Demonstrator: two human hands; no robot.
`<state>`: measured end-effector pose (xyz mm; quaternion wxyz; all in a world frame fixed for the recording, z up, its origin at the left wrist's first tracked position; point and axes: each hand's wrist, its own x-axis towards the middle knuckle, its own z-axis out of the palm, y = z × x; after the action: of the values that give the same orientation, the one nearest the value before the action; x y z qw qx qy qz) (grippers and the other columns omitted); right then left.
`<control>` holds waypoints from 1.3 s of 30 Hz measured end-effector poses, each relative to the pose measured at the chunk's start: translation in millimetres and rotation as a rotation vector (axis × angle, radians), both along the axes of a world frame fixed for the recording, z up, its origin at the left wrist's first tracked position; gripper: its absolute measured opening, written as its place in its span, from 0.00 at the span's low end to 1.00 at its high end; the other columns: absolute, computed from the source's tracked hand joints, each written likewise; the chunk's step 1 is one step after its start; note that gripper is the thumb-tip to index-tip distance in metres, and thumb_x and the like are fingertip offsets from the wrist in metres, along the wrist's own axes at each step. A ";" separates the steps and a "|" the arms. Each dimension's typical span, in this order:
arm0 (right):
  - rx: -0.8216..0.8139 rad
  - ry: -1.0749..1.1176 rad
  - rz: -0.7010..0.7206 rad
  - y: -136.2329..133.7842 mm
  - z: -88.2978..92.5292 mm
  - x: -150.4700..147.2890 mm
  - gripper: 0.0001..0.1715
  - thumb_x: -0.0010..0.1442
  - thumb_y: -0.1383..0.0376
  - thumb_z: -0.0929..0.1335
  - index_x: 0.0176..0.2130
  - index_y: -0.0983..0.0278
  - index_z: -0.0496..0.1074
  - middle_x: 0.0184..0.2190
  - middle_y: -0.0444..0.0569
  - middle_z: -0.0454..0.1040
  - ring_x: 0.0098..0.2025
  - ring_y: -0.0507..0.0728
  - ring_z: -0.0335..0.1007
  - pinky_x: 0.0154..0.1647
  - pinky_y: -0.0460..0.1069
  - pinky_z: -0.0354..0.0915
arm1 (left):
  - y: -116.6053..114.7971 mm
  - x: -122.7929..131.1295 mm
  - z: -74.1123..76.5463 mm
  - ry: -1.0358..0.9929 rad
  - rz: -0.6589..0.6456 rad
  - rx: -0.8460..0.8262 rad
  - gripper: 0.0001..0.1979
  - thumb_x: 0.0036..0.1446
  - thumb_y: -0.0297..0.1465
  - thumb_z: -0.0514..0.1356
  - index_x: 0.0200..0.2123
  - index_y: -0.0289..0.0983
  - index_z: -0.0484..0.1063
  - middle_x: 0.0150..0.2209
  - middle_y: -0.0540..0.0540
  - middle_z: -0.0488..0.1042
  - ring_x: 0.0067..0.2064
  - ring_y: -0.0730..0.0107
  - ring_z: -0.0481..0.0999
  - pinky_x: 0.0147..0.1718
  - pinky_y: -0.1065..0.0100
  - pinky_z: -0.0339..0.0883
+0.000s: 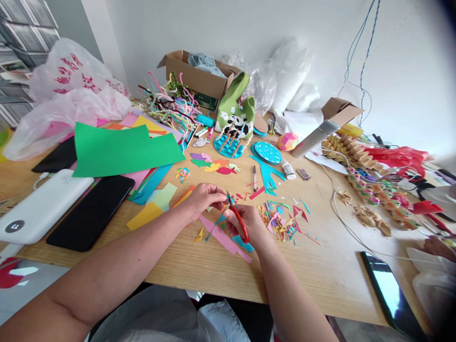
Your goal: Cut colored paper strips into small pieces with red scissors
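My right hand (249, 222) is closed around red-handled scissors (241, 223), with the blades pointing up and away from me. Just left of the blades, my left hand (206, 198) pinches thumb and fingertips together. Whatever lies between those fingertips is too small to make out. Under and between the hands are a pink paper strip (226, 240) and bits of blue paper (243, 243). A small yellow paper piece (199, 234) lies left of the strip. Beyond the hands, several colourful paper fish (213, 166) are spread on the table, near a pile of tiny paper dots (183, 175).
Paper scraps (280, 221) are heaped right of my right hand. Green paper sheets (121, 149), a black phone (90, 213) and a white power bank (42, 206) lie left. A pen (254, 178), glue bottle (288, 169) and green panda bag (235, 111) stand or lie farther back.
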<state>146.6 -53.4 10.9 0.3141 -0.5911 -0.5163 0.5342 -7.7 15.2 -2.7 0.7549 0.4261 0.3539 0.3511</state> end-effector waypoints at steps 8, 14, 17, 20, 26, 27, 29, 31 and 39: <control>0.001 -0.029 0.007 -0.6 2.9 -1.4 0.25 0.48 0.47 0.73 0.22 0.65 0.66 0.13 0.43 0.69 0.14 0.52 0.66 0.13 0.44 0.59 | 0.0 -0.3 0.3 0.010 0.019 0.028 0.06 0.41 0.29 0.65 0.26 0.33 0.74 0.21 0.50 0.73 0.23 0.76 0.71 0.27 0.72 0.65; 0.004 -0.041 0.021 -0.9 1.9 0.4 0.27 0.48 0.45 0.72 0.22 0.65 0.66 0.15 0.44 0.70 0.15 0.54 0.68 0.15 0.45 0.62 | -0.4 -0.7 0.2 0.016 0.026 0.051 0.06 0.41 0.30 0.65 0.26 0.33 0.74 0.20 0.50 0.73 0.23 0.75 0.71 0.27 0.71 0.64; 0.009 -0.027 0.031 -0.7 0.4 1.4 0.27 0.48 0.45 0.72 0.23 0.65 0.67 0.16 0.45 0.71 0.16 0.54 0.69 0.16 0.45 0.63 | 0.0 -0.5 0.0 0.015 0.018 0.060 0.06 0.41 0.30 0.65 0.26 0.33 0.74 0.21 0.50 0.73 0.23 0.76 0.71 0.27 0.71 0.65; 0.009 -0.028 0.031 -0.6 -0.4 1.8 0.26 0.49 0.46 0.72 0.23 0.66 0.67 0.16 0.45 0.71 0.16 0.53 0.69 0.16 0.45 0.63 | 0.3 -0.3 0.4 0.018 0.008 0.060 0.06 0.41 0.30 0.65 0.25 0.33 0.74 0.21 0.50 0.73 0.23 0.76 0.71 0.27 0.71 0.65; 0.009 -0.059 0.037 -1.0 1.8 0.7 0.27 0.49 0.45 0.71 0.22 0.65 0.66 0.14 0.45 0.71 0.15 0.54 0.68 0.15 0.45 0.62 | 0.9 -0.5 -0.4 0.026 0.001 0.063 0.06 0.41 0.30 0.65 0.25 0.33 0.74 0.21 0.51 0.72 0.23 0.76 0.71 0.27 0.71 0.65; 0.009 -0.065 0.034 -1.1 2.5 0.5 0.27 0.49 0.45 0.71 0.22 0.65 0.66 0.14 0.45 0.71 0.15 0.53 0.68 0.14 0.45 0.61 | 1.0 -0.6 -0.8 0.027 0.001 0.062 0.06 0.41 0.30 0.65 0.25 0.33 0.74 0.21 0.51 0.73 0.23 0.76 0.71 0.27 0.71 0.65; 0.003 -0.072 0.027 -1.2 3.6 0.1 0.27 0.48 0.45 0.72 0.22 0.64 0.65 0.14 0.45 0.70 0.14 0.53 0.67 0.13 0.45 0.60 | 1.0 -0.8 -1.7 0.026 0.000 0.062 0.06 0.41 0.30 0.65 0.25 0.33 0.74 0.21 0.50 0.73 0.24 0.76 0.71 0.28 0.71 0.65; -0.005 -0.075 0.017 -0.9 4.4 -0.1 0.27 0.47 0.45 0.72 0.21 0.64 0.65 0.14 0.45 0.70 0.14 0.53 0.67 0.13 0.44 0.59 | 0.8 -0.9 -1.9 0.024 -0.001 0.060 0.06 0.41 0.30 0.65 0.26 0.33 0.74 0.21 0.50 0.73 0.24 0.75 0.71 0.28 0.71 0.65; 0.000 -0.086 -0.030 0.6 2.6 1.5 0.28 0.44 0.45 0.74 0.21 0.64 0.64 0.14 0.43 0.69 0.14 0.54 0.67 0.11 0.45 0.58 | 0.4 -0.8 1.1 -0.013 -0.003 0.061 0.09 0.46 0.35 0.63 0.23 0.33 0.74 0.23 0.47 0.74 0.24 0.74 0.71 0.26 0.71 0.63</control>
<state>148.1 -52.8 13.5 0.2995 -0.6212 -0.5206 0.5034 -8.5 15.5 -1.7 0.7443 0.4473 0.3376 0.3632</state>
